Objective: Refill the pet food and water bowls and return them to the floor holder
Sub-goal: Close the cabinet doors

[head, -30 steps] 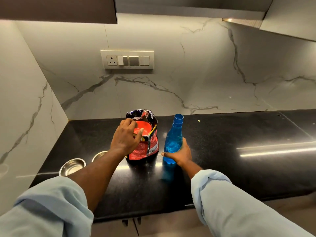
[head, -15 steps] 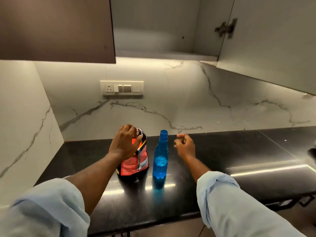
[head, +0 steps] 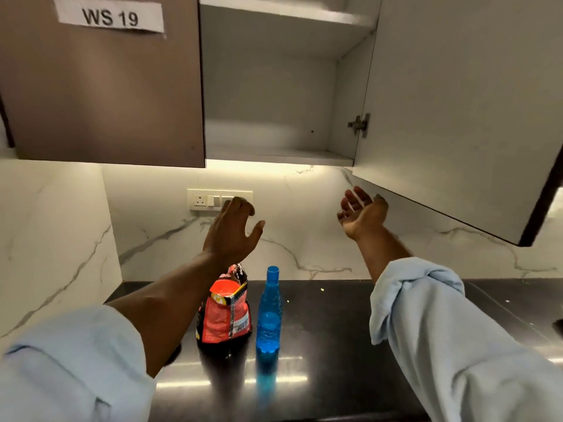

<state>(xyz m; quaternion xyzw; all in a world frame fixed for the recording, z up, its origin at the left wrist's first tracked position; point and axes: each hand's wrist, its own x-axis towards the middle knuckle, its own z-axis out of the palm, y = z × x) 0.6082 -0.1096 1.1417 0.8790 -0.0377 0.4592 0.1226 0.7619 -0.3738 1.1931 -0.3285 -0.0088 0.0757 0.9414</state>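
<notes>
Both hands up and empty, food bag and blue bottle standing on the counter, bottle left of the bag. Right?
Not quite: in the head view the blue bottle stands right of the food bag. Rest holds: left hand and right hand are raised, empty.

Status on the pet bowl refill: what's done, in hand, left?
Done: food bag and water bottle stand on the counter, neither held. In hand: nothing; left hand and right hand are open, up by the open cupboard door. Left: bowls are out of view, so filling is unconfirmed; returning them to the floor holder remains.
</notes>
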